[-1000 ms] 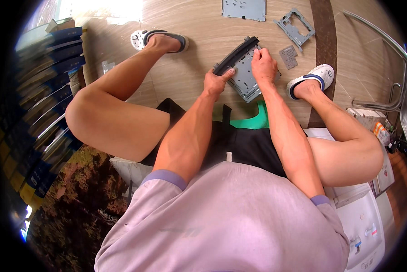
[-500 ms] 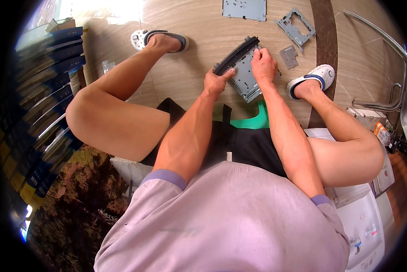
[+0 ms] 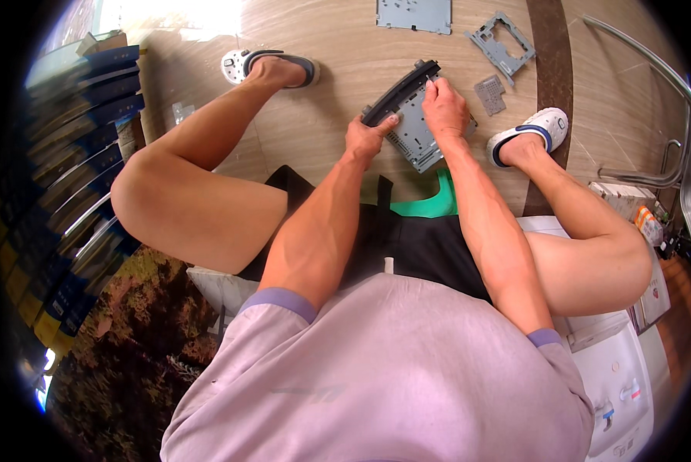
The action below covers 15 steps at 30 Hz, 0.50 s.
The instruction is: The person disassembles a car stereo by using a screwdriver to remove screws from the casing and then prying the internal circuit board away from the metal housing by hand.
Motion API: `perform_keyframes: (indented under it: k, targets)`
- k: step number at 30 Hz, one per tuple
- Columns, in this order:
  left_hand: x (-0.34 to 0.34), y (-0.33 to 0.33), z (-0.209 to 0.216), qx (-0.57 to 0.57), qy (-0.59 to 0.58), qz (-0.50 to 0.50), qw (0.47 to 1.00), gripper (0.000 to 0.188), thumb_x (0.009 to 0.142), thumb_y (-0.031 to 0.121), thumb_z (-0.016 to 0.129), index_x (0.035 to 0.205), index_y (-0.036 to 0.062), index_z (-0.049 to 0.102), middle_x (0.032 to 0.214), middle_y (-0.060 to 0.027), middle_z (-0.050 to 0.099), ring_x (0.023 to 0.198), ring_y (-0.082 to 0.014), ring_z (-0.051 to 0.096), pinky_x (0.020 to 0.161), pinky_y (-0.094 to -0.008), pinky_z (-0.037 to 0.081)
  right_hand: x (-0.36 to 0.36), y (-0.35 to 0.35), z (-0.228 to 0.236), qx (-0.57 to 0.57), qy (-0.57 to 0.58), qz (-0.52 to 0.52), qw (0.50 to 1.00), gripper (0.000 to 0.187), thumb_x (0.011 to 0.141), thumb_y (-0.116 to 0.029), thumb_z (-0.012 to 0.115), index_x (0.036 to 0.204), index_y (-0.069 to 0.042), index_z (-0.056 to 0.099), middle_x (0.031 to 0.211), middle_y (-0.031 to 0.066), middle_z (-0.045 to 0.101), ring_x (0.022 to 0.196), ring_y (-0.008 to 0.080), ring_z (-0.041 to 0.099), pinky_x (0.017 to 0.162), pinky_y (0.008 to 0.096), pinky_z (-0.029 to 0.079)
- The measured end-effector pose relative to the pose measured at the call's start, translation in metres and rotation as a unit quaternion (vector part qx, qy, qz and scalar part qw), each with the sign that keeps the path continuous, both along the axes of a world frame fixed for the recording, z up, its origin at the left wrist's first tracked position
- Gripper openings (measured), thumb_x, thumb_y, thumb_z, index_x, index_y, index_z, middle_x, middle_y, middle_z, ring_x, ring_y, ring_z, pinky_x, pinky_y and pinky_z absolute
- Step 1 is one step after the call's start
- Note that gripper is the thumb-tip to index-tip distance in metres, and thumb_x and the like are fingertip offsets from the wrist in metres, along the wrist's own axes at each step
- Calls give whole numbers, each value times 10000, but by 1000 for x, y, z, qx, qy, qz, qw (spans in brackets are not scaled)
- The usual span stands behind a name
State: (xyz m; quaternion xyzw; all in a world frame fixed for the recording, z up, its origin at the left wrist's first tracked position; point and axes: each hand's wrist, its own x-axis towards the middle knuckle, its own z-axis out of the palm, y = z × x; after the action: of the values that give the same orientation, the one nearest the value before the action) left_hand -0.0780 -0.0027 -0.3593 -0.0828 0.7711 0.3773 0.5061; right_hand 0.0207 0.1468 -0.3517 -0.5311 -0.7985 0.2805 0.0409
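Between my legs, over the floor, I have a boxy metal unit (image 3: 415, 132) that looks like a car stereo, with a grey perforated chassis and a long black front panel (image 3: 401, 94). It sits at a slant. My left hand (image 3: 365, 138) grips its near left corner, thumb on top by the black panel, other fingers hidden underneath. On the unit's right side my right hand (image 3: 447, 112) is closed, its thumb and forefinger pinched at the chassis edge near the panel's far end. Whatever that pinch holds is too small to make out.
A grey metal cover plate (image 3: 415, 14), a cut-out metal frame (image 3: 502, 48) and a small perforated plate (image 3: 490, 95) lie on the tiled floor beyond. A green stool edge (image 3: 430, 206) shows beneath me. Bent metal tubing (image 3: 645, 58) stands right; stacked blue boxes (image 3: 103, 85) left.
My right hand has shifted slightly left and its fingers are drawn closer together at the chassis edge. The left hand and the unit stay nearly in place.
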Motion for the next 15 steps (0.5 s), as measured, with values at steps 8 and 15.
perform_keyframes:
  k: [8,15]
  targets:
    - [0,-4,-11,-7,14,-13,1000,741,728,399,947,1237,-49,651,1131,-146,737,1041,-222,682,916,-344,524,-1,-1,1,-10,33,-42,999,267,1005,-341,543,939,-95,622,918,167,724,892,438,680,762,555,518]
    - [0,-3,-5,8,12,-8,1000,731,731,394,947,1230,-51,651,1137,-150,735,1045,-223,682,923,-344,523,-1,-2,2,-8,13,-50,999,264,1003,-340,549,944,-93,621,937,171,725,890,431,685,768,553,524]
